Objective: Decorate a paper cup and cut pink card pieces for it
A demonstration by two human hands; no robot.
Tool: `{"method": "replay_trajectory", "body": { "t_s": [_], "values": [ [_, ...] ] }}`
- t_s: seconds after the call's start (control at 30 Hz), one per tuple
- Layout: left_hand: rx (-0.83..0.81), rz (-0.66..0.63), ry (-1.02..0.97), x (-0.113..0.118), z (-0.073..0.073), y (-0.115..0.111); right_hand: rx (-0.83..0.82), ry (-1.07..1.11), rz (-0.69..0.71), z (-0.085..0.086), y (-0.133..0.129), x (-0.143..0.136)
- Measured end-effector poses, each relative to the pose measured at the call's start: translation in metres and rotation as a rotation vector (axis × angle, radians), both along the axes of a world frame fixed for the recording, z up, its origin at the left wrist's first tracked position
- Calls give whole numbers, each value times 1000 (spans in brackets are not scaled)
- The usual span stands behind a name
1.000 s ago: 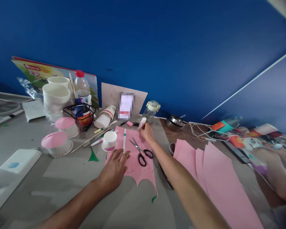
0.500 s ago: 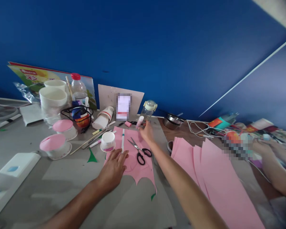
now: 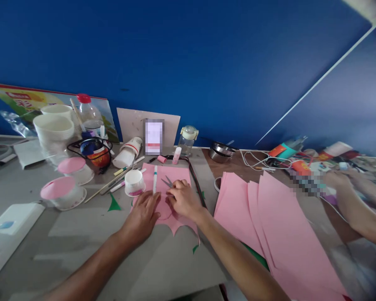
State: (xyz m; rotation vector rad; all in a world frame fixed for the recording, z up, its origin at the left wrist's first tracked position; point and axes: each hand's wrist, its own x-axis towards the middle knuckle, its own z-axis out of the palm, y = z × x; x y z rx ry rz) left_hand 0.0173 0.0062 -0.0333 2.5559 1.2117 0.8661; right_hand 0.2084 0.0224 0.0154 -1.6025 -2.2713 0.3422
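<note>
My left hand [image 3: 146, 211] rests on a cut sheet of pink paper [image 3: 181, 173], its fingers stretched out beside a white marker [image 3: 155, 177] lying on the sheet. My right hand [image 3: 183, 198] is on the same sheet with bent fingers closed over the handles of the scissors [image 3: 166, 181]. Only the blades show, pointing up and left. A curved pencil-like outline runs on the paper between my hands. Beyond the sheet stands a pink-and-white glue stick [image 3: 176, 155], with its pink cap [image 3: 162, 159] lying beside it. A white paper cup [image 3: 134, 182] stands left of the marker.
Two pink-topped cups [image 3: 62, 193] and stacked paper bowls [image 3: 53, 131] stand left. A glass jar [image 3: 188, 140] and metal bowl [image 3: 222, 152] are at the back. Pink sheets [image 3: 288, 225] lie right. Another person's arm [image 3: 354, 200] is at far right.
My right hand has let go of the glue stick, which now stands upright, and has come down and nearer onto the scissors. My left hand stays on the paper. The view has shifted slightly right.
</note>
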Motion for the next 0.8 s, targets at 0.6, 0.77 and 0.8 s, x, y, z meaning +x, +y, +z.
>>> {"method": "replay_trajectory", "body": {
  "t_s": [0.6,0.77,0.8],
  "values": [
    [13,-37,34,-2,2,1,-92,-108,15,-5,-2,-5],
    [-11,-28,1,0,2,2,-128,36,6,-2,-2,-9],
    [-16,-19,-19,0,3,2,-133,85,-3,0,-2,-9]
  ]
}}
